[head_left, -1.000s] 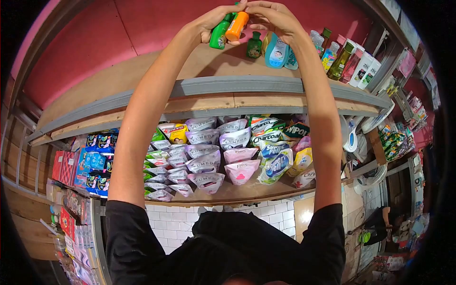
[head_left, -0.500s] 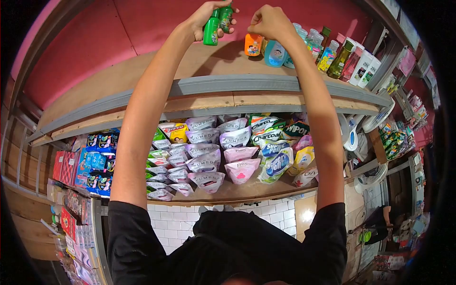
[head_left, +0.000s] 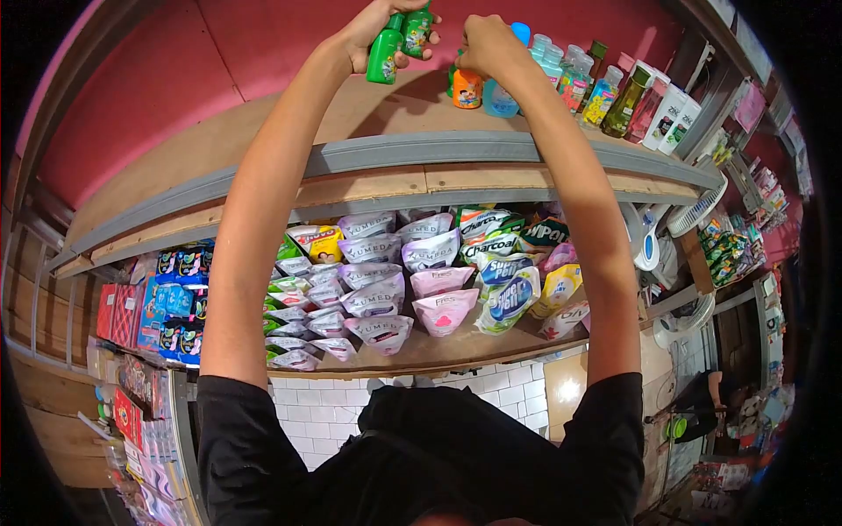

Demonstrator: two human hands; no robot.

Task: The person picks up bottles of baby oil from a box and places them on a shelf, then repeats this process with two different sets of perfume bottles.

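Note:
Two green bottles [head_left: 385,54] are gripped in my left hand [head_left: 373,33], held up over the upper shelf [head_left: 368,114]. My right hand [head_left: 493,44] is closed at the top of another green bottle [head_left: 452,81], mostly hidden behind a small orange bottle [head_left: 467,91]. The orange bottle stands upright on the shelf, just below my right fingers. Close beside it on the right is a blue bottle [head_left: 501,100], partly covered by my right wrist.
More bottles [head_left: 600,98] stand in rows at the shelf's right end. A grey metal rail [head_left: 412,152] edges the shelf. Below are refill pouches [head_left: 379,301] and blue packs [head_left: 180,301]. A fan [head_left: 697,206] is at right, and another person [head_left: 702,408] at lower right.
The view has shifted slightly. Part of a green bottle now shows behind the orange one, by my right fingers. My left hand still holds its two green bottles, tilted a little more.

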